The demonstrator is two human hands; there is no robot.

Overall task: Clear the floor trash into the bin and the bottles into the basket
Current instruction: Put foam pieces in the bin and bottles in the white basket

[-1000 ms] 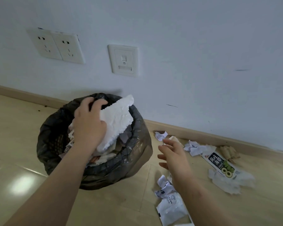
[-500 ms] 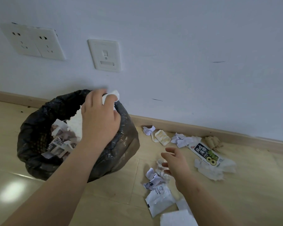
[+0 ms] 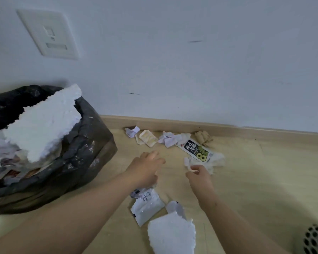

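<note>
Both forearms show bare — likewise left hand (image 3: 145, 169), right hand (image 3: 200, 177).

I've got the black-lined bin (image 3: 77, 162) at left, heaped full, with a jagged white foam slab (image 3: 44, 123) propped tilted across its rim. Along the skirting lie paper scraps (image 3: 168, 139), a beige sachet (image 3: 148, 138) and a black-and-green wrapper (image 3: 196, 149) lying flat, with crumpled white tissue (image 3: 216, 160) touching it. Nearer me, a white pouch (image 3: 147, 206) and a torn foam piece (image 3: 171, 235) lie flat on the floor.

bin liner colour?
Black, glossy and crinkled; the bin liner shows in the head view, the only one, at left.
</note>
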